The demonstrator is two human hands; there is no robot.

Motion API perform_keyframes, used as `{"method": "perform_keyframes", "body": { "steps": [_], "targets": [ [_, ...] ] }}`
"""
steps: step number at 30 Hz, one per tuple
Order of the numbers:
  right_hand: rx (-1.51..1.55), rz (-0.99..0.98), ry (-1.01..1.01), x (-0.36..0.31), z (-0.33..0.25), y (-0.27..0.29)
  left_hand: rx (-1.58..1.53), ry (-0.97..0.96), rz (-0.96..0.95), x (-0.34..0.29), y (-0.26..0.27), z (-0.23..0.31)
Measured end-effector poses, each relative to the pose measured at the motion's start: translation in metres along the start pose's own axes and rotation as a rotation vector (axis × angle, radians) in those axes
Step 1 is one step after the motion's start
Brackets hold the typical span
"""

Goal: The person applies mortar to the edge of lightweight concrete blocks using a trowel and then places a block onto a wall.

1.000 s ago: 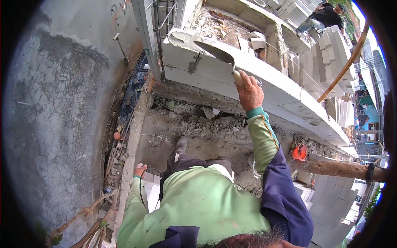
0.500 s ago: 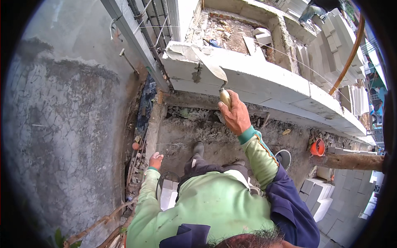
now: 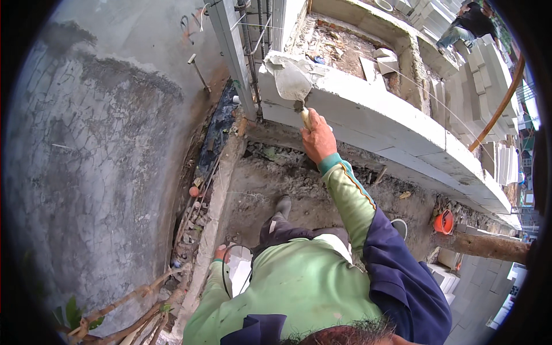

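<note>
My right hand [image 3: 319, 138] grips the wooden handle of a masonry trowel [image 3: 293, 83]. The trowel's blade lies against the top of the white block wall [image 3: 356, 106], at its left end, where grey-white mortar [image 3: 276, 60] is spread. Low by my left side, my left hand [image 3: 221, 253] is beside a thin dark hoop [image 3: 228, 265], maybe a bucket's rim or handle. Its fingers are largely hidden, so their grip does not show. Within the hoop is a white block-like piece [image 3: 240, 273].
A steel post [image 3: 233, 57] with rebar stands by the wall's left end. A string runs above the wall. An orange bucket [image 3: 443, 222] sits near a wooden pole [image 3: 489, 247]. Stacked white blocks [image 3: 483, 92] and another person [image 3: 468, 26] are at far right.
The trowel has turned from edge-on to showing its blade face and moved down onto the mortar. My left hand has dropped back toward my side, next to the hoop. The view has shifted slightly.
</note>
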State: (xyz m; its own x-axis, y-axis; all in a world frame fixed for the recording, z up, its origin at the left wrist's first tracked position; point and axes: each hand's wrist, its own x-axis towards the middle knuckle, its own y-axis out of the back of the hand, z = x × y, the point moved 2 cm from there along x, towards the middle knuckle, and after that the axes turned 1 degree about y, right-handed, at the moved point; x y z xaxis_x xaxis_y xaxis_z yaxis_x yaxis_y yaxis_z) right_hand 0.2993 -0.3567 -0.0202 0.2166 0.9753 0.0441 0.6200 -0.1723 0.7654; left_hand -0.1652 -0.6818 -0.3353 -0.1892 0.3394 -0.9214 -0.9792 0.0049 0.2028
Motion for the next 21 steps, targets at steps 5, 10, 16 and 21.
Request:
{"method": "perform_keyframes", "body": {
  "steps": [5,10,16,21],
  "targets": [
    [0.101,-0.02,0.246,0.021,0.014,-0.001,0.047,0.106,0.133,-0.003,0.016,-0.026],
    [0.045,-0.319,-0.017,-0.026,0.02,0.067,-0.053,0.073,0.067,0.016,0.005,-0.071],
    [-0.08,-0.529,-0.009,-0.019,0.058,0.132,0.069,0.038,0.044,0.005,-0.037,-0.037],
    [0.4,-0.635,-0.323,0.032,0.117,0.154,-0.025,-0.247,0.079,-0.003,-0.045,-0.01]
  ]
}}
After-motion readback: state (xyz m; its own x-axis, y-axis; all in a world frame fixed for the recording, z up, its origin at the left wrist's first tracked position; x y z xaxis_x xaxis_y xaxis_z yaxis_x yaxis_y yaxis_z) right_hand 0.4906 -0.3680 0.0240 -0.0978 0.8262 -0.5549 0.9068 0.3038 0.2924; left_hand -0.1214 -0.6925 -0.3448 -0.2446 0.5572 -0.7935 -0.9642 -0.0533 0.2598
